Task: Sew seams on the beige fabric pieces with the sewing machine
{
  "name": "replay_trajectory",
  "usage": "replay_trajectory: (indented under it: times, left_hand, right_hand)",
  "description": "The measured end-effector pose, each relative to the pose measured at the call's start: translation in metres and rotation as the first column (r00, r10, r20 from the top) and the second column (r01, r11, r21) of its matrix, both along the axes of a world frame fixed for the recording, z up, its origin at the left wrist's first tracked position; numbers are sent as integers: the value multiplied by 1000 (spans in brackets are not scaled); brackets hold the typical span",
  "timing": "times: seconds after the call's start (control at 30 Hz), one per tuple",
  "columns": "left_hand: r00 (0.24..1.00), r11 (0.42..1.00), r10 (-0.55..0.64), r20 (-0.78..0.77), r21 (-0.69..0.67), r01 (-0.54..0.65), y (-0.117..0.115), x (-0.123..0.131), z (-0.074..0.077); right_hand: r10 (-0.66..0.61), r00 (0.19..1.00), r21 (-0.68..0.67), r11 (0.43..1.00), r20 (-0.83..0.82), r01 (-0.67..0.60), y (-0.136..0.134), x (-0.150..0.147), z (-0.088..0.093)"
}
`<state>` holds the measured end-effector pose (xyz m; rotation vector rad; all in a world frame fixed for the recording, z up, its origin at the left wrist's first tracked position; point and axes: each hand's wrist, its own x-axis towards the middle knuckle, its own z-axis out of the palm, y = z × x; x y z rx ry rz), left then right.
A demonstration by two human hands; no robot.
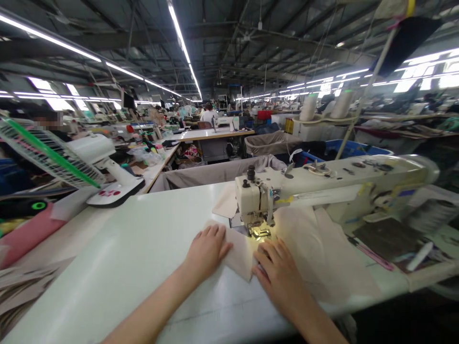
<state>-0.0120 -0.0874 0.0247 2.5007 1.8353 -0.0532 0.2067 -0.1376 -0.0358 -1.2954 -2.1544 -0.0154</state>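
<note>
A beige cloth piece lies on the pale table under the needle area of a cream sewing machine. My left hand rests flat on the cloth's left side, fingers extended and thumb apart. Close in front of the lit presser foot is my right hand, its bent fingers spread over the cloth's right edge. I see no firm pinch there, though the undersides of the fingers are hidden. A larger beige cloth spreads out to the right, beneath the machine arm.
A white fan with a green-barred guard stands at the left. Pink-handled snips lie by the machine's base at the right. Behind the table are a grey cloth-lined bin and a blue crate. Thread cones stand above.
</note>
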Motion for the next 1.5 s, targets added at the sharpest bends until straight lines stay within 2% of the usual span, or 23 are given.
replay_trajectory:
  times: [0.07, 0.27, 0.5, 0.63, 0.93, 1.13, 1.33, 1.43, 1.5]
  left_hand:
    - [998, 1000, -28, 48, 13, 27, 17, 5, -4]
    - [969, 979, -172, 180, -74, 188, 67, 3, -12]
    - [927, 954, -280, 252, -33, 297, 93, 5, -15]
    - [914, 942, -324, 243, -12, 336, 99, 6, -16]
    - [911, 945, -310, 273, -18, 327, 103, 6, -17]
    - [895, 935, -343, 286, 9, 355, 105, 5, -20]
    - [918, 940, -335, 211, 10, 341, 111, 5, -17]
    - [935, 949, -313, 165, 71, 306, 100, 13, -11]
    - [947, 951, -294, 126, 139, 277, 81, 21, -10]
  right_hand:
    - [-3, 1000, 2, 1000, -16, 3, -3, -2, -3]
    - [-27, 1000, -22, 999, 5, 27, -5, -6, -6]
    - [-34, 999, -42, 999, -23, 33, -2, -11, -4]
    - [-51, 999, -35, 998, -18, 51, -2, -12, -4]
    - [-63, 998, -51, 997, -8, 62, -2, -13, -1]
    - [-38, 999, -67, 997, -26, 36, -1, -11, 1]
    - [-43, 999, -59, 997, -33, 41, 5, -12, 2]
    - [-44, 999, -54, 998, -16, 43, 6, -12, 3]
    - [-45, 999, -51, 998, -4, 45, 5, -12, 3]
